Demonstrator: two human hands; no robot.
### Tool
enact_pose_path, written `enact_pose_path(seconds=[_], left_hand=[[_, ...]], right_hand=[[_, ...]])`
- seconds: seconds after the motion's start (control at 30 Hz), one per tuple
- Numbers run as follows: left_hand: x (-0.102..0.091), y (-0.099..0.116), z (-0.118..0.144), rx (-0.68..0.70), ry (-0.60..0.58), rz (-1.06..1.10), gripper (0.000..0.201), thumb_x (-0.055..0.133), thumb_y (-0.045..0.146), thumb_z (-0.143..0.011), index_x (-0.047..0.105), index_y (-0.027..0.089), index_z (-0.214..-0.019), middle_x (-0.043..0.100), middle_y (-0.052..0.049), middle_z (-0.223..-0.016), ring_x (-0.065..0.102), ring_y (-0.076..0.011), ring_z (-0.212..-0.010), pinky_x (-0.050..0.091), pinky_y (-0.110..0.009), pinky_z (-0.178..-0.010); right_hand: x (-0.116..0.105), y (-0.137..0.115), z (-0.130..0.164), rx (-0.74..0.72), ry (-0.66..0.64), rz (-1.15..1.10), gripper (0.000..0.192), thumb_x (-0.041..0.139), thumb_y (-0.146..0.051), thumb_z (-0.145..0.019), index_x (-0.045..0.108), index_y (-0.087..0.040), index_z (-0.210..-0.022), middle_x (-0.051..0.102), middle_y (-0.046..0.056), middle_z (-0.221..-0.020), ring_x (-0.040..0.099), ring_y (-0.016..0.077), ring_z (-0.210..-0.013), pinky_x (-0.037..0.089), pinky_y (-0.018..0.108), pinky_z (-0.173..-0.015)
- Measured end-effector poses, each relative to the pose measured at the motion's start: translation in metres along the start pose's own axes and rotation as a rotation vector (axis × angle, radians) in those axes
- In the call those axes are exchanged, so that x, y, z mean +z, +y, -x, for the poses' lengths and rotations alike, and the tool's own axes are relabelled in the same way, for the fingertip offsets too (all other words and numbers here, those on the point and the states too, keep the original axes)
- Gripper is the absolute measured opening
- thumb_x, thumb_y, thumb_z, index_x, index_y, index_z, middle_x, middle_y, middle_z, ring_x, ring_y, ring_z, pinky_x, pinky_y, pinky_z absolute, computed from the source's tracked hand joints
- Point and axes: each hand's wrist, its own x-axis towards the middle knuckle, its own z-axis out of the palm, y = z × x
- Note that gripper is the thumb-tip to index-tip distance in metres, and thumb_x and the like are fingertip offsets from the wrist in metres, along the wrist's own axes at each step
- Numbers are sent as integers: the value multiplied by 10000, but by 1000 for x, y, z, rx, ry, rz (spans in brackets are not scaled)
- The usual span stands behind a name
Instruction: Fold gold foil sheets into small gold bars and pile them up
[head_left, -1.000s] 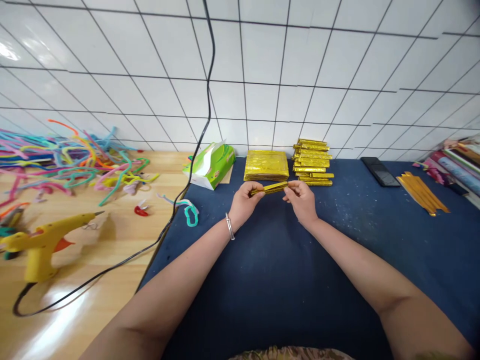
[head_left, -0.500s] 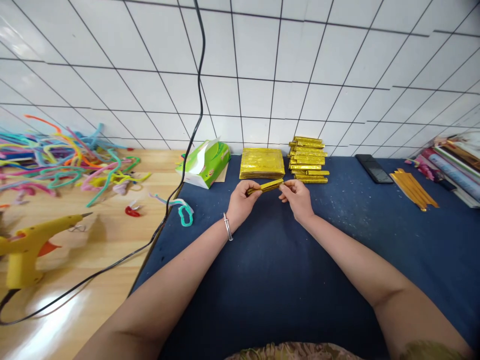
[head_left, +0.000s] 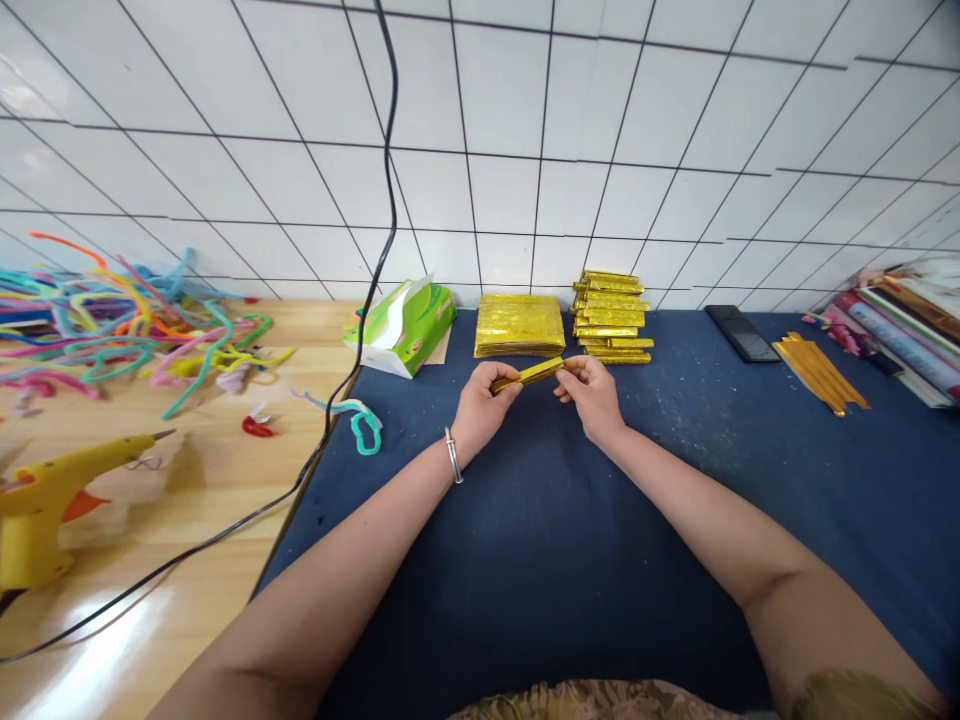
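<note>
A narrow folded strip of gold foil paper (head_left: pixel 537 372) is held level between my two hands, above the dark blue table cover. My left hand (head_left: pixel 482 405) pinches its left end, the thumb in front. At the other end my right hand (head_left: pixel 595 398) grips it between thumb and fingers. Just behind the strip lies a flat stack of gold foil sheets (head_left: pixel 519 322). To the right of that stack, a pile of folded gold strips (head_left: pixel 609 312) rises against the wall.
A green tissue pack (head_left: pixel 414 325) and a turquoise pipe cleaner (head_left: pixel 366 433) lie to the left. Beyond the black cable (head_left: pixel 390 130) are a yellow glue gun (head_left: pixel 60 500) and tangled pipe cleaners (head_left: pixel 127 320). On the right are a phone (head_left: pixel 742 333), flat gold strips (head_left: pixel 821 373) and books (head_left: pixel 907 340).
The view has shifted slightly, so things on the table appear a little further left. Both hands keep their hold on the folded strip, with hardly any movement.
</note>
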Motion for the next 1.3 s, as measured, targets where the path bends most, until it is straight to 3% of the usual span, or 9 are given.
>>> enact_pose_path(seconds=[0.23, 0.7, 1.3], left_hand=[[2, 1, 1, 5, -17, -17, 126, 625, 170, -760, 621, 210, -880, 584, -9, -878, 542, -136, -813, 432, -271, -763], [4, 2, 3, -52, -5, 37, 110, 641, 193, -761, 627, 205, -870, 591, -11, -859, 532, -127, -765, 437, -254, -716], [6, 3, 2, -188, -72, 193, 154, 613, 233, -782, 581, 185, -925, 584, -3, -861, 570, -97, -704, 499, -239, -689]], right_hand=[[0, 1, 0, 64, 10, -64, 303, 621, -442, -770, 552, -204, -943, 590, -29, -706, 603, 101, -599, 471, 206, -507], [2, 6, 0, 65, -3, -156, 312, 648, -405, -754, 543, -216, -978, 603, -20, -799, 613, 98, -645, 504, 221, -555], [2, -2, 2, 65, -24, -194, 330, 690, -410, -730, 616, -220, -990, 624, -14, -842, 594, 86, -644, 499, 216, -560]])
